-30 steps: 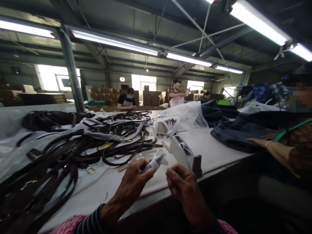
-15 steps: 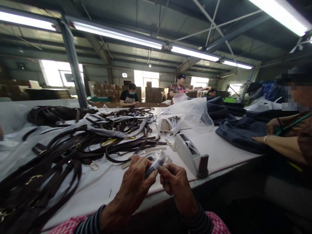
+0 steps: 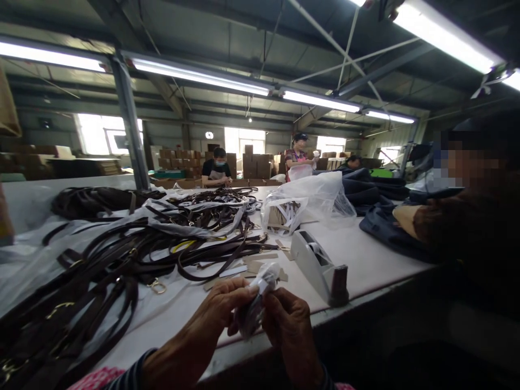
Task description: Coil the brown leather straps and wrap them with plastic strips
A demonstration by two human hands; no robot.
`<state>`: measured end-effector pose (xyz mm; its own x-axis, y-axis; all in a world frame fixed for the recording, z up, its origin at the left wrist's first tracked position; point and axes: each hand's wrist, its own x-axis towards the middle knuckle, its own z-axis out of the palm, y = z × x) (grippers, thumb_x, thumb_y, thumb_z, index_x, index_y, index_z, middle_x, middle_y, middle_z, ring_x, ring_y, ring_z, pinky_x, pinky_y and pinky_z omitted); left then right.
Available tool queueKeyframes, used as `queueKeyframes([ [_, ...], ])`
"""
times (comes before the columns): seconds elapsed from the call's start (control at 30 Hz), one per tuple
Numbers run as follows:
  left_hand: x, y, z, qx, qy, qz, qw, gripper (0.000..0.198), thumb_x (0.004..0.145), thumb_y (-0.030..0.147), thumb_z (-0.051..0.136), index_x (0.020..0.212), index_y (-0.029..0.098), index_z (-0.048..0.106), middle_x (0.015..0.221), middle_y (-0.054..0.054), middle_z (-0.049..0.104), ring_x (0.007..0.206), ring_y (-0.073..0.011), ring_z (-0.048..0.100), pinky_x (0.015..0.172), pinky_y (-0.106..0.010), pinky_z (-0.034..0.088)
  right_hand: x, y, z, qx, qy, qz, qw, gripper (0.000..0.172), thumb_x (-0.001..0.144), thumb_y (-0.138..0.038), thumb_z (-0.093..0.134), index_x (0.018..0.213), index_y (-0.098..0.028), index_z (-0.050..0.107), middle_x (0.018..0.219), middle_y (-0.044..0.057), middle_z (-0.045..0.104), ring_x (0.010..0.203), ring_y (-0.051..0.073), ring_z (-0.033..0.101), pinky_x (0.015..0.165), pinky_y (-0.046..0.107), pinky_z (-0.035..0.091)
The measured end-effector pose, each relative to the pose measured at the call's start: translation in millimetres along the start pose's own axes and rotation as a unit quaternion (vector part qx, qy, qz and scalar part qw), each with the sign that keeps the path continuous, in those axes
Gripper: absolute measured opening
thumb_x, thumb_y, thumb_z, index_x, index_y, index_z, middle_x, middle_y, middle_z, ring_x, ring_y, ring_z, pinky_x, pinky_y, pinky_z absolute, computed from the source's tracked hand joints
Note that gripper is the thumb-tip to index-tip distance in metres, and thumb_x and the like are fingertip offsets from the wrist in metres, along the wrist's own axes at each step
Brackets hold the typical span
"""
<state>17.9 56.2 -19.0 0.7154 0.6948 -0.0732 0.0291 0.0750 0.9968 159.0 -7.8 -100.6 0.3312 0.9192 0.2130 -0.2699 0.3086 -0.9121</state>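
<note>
My left hand [image 3: 221, 309] and my right hand [image 3: 287, 319] meet just above the near edge of the white table [image 3: 365, 260]. Between them they pinch a small packet in clear wrap [image 3: 257, 303], dark inside with a white end sticking up. Both hands have their fingers closed round it. A grey tape dispenser [image 3: 319, 265] stands just right of my right hand. A heap of dark brown straps [image 3: 122, 249] with brass rings covers the table to the left.
A clear plastic bag of white pieces [image 3: 304, 203] lies behind the dispenser. Dark blue cloth [image 3: 382, 227] is piled at the right, where another person's arm [image 3: 447, 222] leans in. Two people work at a far table among cardboard boxes [image 3: 255, 162].
My hands have come together on the wrapped packet and dropped a little lower toward me. The person at the right has leaned further in over the cloth.
</note>
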Motion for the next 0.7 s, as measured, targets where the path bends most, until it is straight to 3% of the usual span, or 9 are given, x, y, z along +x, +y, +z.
queueKeyframes([
  [0.07,-3,3,0.4,0.019,0.001,-0.007,1.0,0.046,0.078,0.061,0.072,0.075,0.017,0.058,0.057,0.003,0.056,0.045,-0.0086,0.038,0.046,-0.024,0.023,-8,-3,-5,-0.091,0.04,-0.053,0.994,0.038,0.088,-0.052,0.076,0.075,-0.018,0.061,0.053,-0.006,0.049,0.04,0.006,0.036,0.037,0.019,0.027],
  [0.13,-7,6,2.4,0.061,0.013,-0.003,0.998,0.044,0.08,0.059,0.07,0.074,0.018,0.057,0.057,0.004,0.052,0.049,-0.0098,0.036,0.049,-0.025,0.023,-15,-9,-10,-0.222,0.092,-0.178,0.954,0.025,0.088,-0.041,0.078,0.085,-0.02,0.065,0.063,-0.004,0.058,0.049,0.01,0.051,0.046,0.021,0.041],
  [0.2,-12,7,5.6,0.143,0.044,0.021,0.988,0.041,0.083,0.057,0.066,0.072,0.019,0.055,0.063,0.004,0.05,0.057,-0.0127,0.041,0.054,-0.027,0.028,-18,-17,-14,-0.361,0.088,-0.335,0.866,0.017,0.094,-0.025,0.072,0.109,-0.021,0.067,0.078,0.001,0.067,0.065,0.015,0.064,0.061,0.024,0.051],
  [0.27,-18,4,8.1,0.274,0.075,0.077,0.956,0.037,0.089,0.052,0.061,0.071,0.02,0.055,0.071,0.001,0.053,0.069,-0.017,0.048,0.062,-0.029,0.034,-18,-23,-15,-0.476,0.033,-0.451,0.754,0.03,0.098,-0.012,0.061,0.127,-0.018,0.062,0.083,0.005,0.072,0.071,0.018,0.069,0.066,0.027,0.052],
  [0.37,-23,-10,5.3,0.422,0.072,0.153,0.891,0.026,0.093,0.04,0.06,0.076,0.021,0.055,0.083,-0.001,0.059,0.086,-0.0222,0.05,0.076,-0.034,0.038,-18,-21,-15,-0.567,-0.011,-0.515,0.642,0.027,0.099,-0.003,0.052,0.121,-0.01,0.064,0.071,0.005,0.07,0.06,0.018,0.066,0.059,0.03,0.044],
  [0.43,-23,-24,-2.1,0.479,0.035,0.195,0.855,0.019,0.094,0.034,0.061,0.08,0.022,0.055,0.089,-0.003,0.061,0.092,-0.0237,0.05,0.082,-0.036,0.04,-21,-16,-17,-0.582,-0.041,-0.466,0.665,0.019,0.099,-0.005,0.05,0.105,-0.013,0.066,0.067,0.003,0.068,0.055,0.017,0.064,0.055,0.03,0.039],
  [0.53,-22,-45,-17.7,0.538,-0.025,0.243,0.807,0.015,0.098,0.031,0.057,0.085,0.022,0.058,0.092,-0.004,0.063,0.09,-0.0232,0.05,0.088,-0.038,0.042,-23,-17,-23,-0.546,-0.138,-0.234,0.793,0.012,0.095,-0.013,0.06,0.097,-0.02,0.069,0.072,-0.001,0.071,0.061,0.016,0.067,0.057,0.026,0.041],
  [0.6,-23,-51,-27.2,0.534,-0.047,0.251,0.806,0.013,0.1,0.03,0.055,0.09,0.023,0.061,0.093,-0.003,0.064,0.09,-0.0227,0.052,0.089,-0.038,0.043,-18,-24,-27,-0.49,-0.162,-0.097,0.851,0.013,0.093,-0.019,0.066,0.102,-0.025,0.073,0.08,-0.003,0.074,0.072,0.016,0.069,0.064,0.024,0.045],
  [0.7,-24,-47,-39.1,0.478,-0.054,0.24,0.843,0.013,0.1,0.034,0.058,0.107,0.025,0.065,0.109,-0.003,0.067,0.1,-0.0228,0.057,0.091,-0.035,0.045,4,-36,-27,-0.469,-0.116,-0.074,0.873,0.013,0.096,-0.027,0.064,0.097,-0.024,0.076,0.087,-0.001,0.073,0.079,0.017,0.065,0.072,0.027,0.045],
])
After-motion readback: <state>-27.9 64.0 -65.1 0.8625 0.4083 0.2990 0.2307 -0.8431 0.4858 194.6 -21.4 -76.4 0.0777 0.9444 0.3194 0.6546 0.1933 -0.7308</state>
